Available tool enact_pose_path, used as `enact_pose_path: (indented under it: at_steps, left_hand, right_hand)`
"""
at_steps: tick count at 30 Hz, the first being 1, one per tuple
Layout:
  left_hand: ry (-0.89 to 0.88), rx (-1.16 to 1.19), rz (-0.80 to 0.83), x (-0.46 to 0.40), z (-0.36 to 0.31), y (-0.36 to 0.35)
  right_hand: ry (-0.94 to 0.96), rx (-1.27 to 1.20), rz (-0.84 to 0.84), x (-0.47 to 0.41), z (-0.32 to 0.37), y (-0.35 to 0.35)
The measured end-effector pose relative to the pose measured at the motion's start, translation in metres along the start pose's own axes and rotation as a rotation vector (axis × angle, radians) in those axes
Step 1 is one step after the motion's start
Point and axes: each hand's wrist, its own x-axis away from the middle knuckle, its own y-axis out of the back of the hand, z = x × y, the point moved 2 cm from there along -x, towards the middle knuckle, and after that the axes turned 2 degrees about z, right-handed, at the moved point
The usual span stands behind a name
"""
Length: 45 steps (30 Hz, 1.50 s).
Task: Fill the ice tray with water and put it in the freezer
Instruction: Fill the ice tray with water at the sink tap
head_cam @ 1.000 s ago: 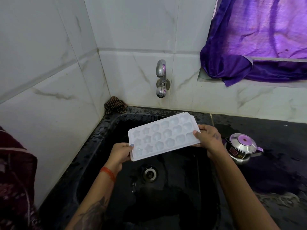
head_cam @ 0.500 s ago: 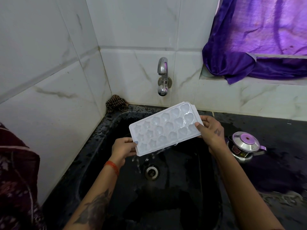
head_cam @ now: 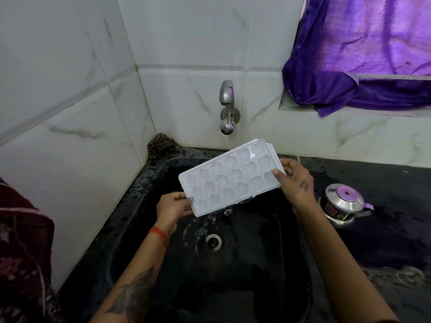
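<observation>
Ice tray tipped over the sink to shed water

The white ice tray (head_cam: 229,177) is held above the black sink (head_cam: 149,180), below the wall tap (head_cam: 227,106). The left hand (head_cam: 173,206) pinches its low near corner and the right hand (head_cam: 295,180) grips the raised far end, so water runs off the lower edge toward the drain (head_cam: 213,241), probably a rinse or trimming an overfill; no freezer in view

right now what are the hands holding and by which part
Both hold the white ice tray by its short ends: left hand at the lower end, right hand at the raised end.
</observation>
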Motion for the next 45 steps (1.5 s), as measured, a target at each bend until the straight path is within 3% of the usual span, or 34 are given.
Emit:
enact_pose_path:
  at_steps: [26,45]
  left_hand:
    - [-0.090,0.022,-0.122,0.000,0.003,0.000]
    - [-0.162,0.028,-0.113,0.006,-0.002,-0.002]
  right_hand:
    - [0.091,0.025,-0.008,0.004,-0.001,-0.001]
    - [0.200,0.013,-0.014,0.011,0.008,0.001]
